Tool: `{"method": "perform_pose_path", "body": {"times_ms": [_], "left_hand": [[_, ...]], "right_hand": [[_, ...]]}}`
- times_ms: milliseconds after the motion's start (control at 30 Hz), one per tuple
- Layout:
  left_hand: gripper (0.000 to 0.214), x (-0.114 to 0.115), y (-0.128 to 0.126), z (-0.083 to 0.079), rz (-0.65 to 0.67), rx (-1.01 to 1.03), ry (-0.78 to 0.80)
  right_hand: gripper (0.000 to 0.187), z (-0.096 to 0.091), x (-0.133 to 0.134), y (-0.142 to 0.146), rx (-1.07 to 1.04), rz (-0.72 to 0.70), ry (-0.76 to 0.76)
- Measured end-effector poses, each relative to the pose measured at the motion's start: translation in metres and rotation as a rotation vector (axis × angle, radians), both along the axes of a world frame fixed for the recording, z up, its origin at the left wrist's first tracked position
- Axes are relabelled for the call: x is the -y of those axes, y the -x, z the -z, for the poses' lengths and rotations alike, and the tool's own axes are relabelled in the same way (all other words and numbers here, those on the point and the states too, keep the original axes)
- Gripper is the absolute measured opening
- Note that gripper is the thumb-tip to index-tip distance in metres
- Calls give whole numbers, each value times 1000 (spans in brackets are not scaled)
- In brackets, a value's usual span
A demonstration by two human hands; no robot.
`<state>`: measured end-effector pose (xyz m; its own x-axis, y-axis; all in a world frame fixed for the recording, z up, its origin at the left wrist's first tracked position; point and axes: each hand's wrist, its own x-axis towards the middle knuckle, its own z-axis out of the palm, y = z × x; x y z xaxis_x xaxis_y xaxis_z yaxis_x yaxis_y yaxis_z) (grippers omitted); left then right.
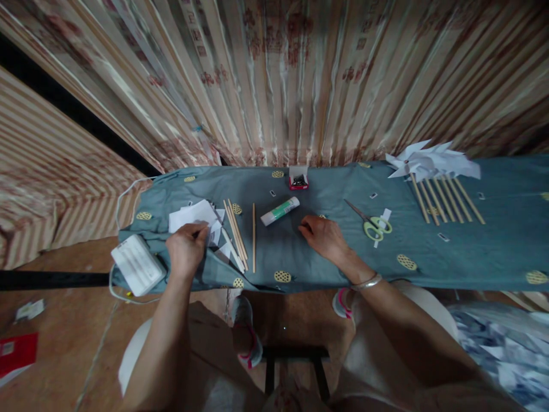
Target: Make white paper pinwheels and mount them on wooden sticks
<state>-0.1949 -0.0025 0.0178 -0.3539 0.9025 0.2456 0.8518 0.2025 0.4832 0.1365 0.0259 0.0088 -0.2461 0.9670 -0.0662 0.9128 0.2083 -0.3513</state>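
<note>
My left hand (186, 250) rests at the near edge of a loose stack of white paper (193, 214), fingers curled together. Whether a sheet is pinched in them is hidden. Right of that stack lie a white pen-like stick (231, 249), several thin wooden sticks (235, 232) and one separate wooden stick (254, 237). My right hand (323, 236) is over the cloth with thumb and fingers closed; anything between them is too small to tell. A green-and-white glue stick (280, 211) lies between my hands, nearer the right one. Green-handled scissors (372, 226) lie open-bladed beyond my right hand.
Several white paper pinwheels (437, 163) on wooden sticks lie at the right. A small red open box (298, 179) of dark pieces stands at the back. A white power strip (138, 264) with a cord sits at the left edge. A patterned blue-green cloth (317, 274) covers the narrow table.
</note>
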Motion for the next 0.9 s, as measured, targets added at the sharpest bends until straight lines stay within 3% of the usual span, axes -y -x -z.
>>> {"method": "perform_pose_path", "body": {"times_ms": [300,633,733,900], "left_hand": [[23,-2,2,0,-103,138,-23],[19,4,1,-10,-75,244,-137],[18,9,-7,-15,-3,248,-232],[19,22,-45,-30,272,151,-401]], "right_hand": [[20,-1,0,1,6,-5,15],[20,-5,0,1,13,-22,41],[19,-5,1,2,14,-20,31],[20,-5,1,0,-20,-23,5]]}}
